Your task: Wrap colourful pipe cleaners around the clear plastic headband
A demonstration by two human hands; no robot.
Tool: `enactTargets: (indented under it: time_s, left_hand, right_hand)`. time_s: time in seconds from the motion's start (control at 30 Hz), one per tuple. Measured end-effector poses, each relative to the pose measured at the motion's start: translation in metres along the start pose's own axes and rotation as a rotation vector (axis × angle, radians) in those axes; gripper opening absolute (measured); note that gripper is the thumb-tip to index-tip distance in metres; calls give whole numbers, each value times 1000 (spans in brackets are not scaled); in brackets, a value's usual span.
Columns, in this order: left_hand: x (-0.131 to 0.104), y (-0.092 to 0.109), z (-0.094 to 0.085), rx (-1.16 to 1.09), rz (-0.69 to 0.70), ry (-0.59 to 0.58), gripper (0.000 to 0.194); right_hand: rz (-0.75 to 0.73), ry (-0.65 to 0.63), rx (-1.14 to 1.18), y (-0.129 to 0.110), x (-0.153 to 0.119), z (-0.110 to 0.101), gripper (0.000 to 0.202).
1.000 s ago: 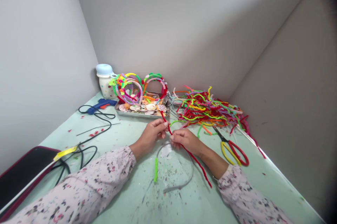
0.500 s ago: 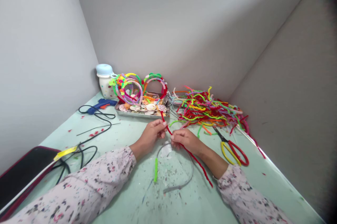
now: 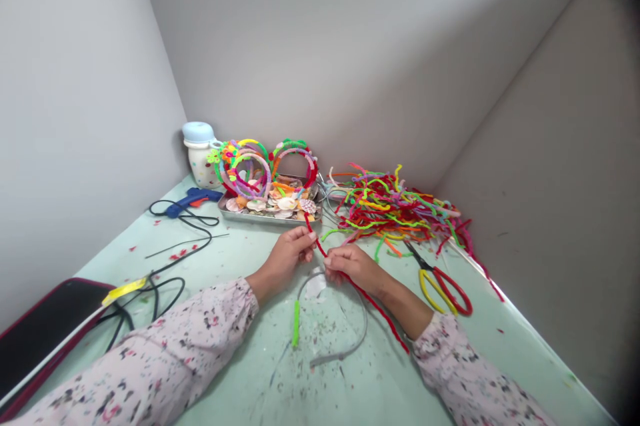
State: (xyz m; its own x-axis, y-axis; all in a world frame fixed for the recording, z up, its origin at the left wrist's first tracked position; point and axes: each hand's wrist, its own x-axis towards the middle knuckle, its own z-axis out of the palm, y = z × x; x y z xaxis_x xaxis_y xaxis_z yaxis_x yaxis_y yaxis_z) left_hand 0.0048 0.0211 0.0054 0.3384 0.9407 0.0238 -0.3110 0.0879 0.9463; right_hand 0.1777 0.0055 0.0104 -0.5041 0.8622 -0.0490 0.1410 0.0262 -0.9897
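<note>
A long red pipe cleaner [image 3: 376,307] runs slantwise through both hands. Near its upper end, my left hand [image 3: 293,249] pinches it between thumb and fingers. A little lower, my right hand [image 3: 353,265] is closed on it too, and the loose tail trails toward my right sleeve. Beneath my hands a grey headband [image 3: 365,329] lies on the table, its left arm covered with a bright green wrap [image 3: 296,324]. My right hand hides part of the headband's top.
Behind my hands stands a metal tray [image 3: 260,217] of seashells, with decorated headbands [image 3: 253,173] on it. A heap of colourful pipe cleaners [image 3: 395,206] and scissors [image 3: 445,286] lie right. At left are a blue glue gun [image 3: 193,199], cables, a lidded cup [image 3: 200,156] and a dark device [image 3: 55,319].
The loose tail of the red pipe cleaner has shifted slightly to the right. Both hands are in nearly the same place.
</note>
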Motion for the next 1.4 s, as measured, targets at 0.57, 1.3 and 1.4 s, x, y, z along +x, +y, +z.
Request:
enactTargets:
  time_s: [0.57,1.3,1.4]
  left_hand:
    - [-1,1,1,25,-3,-21,24]
    - [-1,8,3,-161,-10,49,16]
    - [-1,8,3,-171,-8,50,13]
  right_hand:
    - [-78,-15,-114,-1,-3,-1,31]
    - [-54,-17,-124,-1,-3,-3,26]
    - [-58,-21,-115,-2,-3,-2,25]
